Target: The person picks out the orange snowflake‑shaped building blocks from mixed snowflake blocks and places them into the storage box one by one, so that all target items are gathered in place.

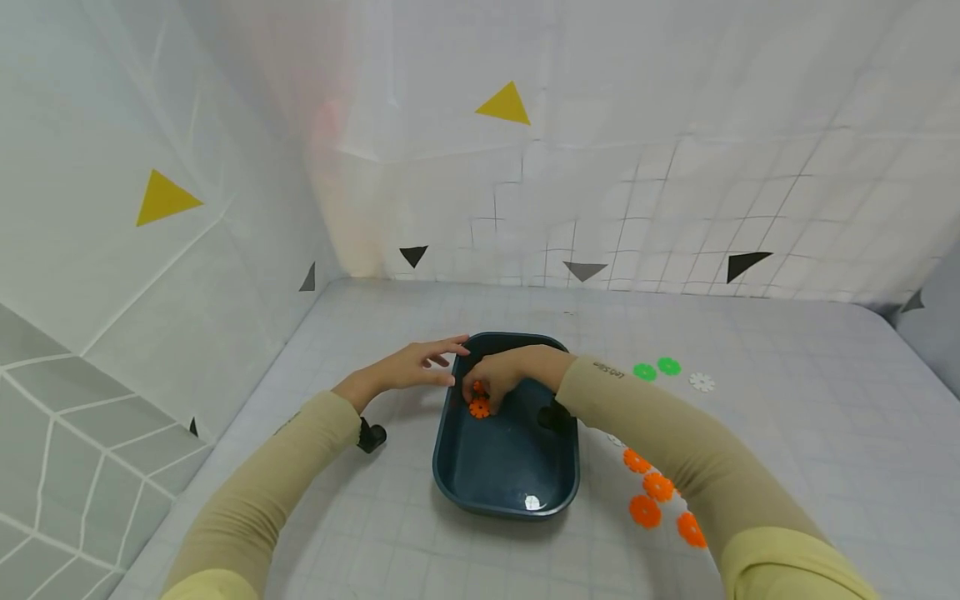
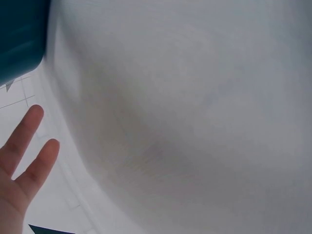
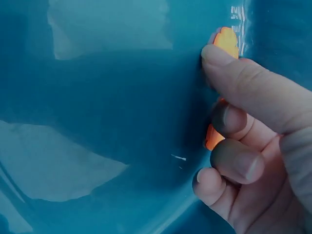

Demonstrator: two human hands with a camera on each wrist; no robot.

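A dark blue-green plastic tray (image 1: 506, 479) sits on the white-covered table. Inside it, toward the far left end, my right hand (image 1: 498, 377) pinches an orange flower-shaped disc (image 3: 226, 41) with the thumb, the other fingers curled. A second orange flower-shaped disc (image 3: 213, 137) shows partly behind those fingers, and whether it is also held cannot be told. My left hand (image 1: 411, 365) is at the tray's left rim with fingers stretched out, holding nothing. In the left wrist view, two of its fingers (image 2: 36, 165) are spread below the tray's corner.
Right of the tray lie several loose orange flower-shaped discs (image 1: 645, 511), partly covered by the right sleeve (image 1: 667, 433). Farther back are two green discs (image 1: 669, 366) and a white one (image 1: 702, 382). A white sheet wall (image 1: 600, 200) stands behind the table.
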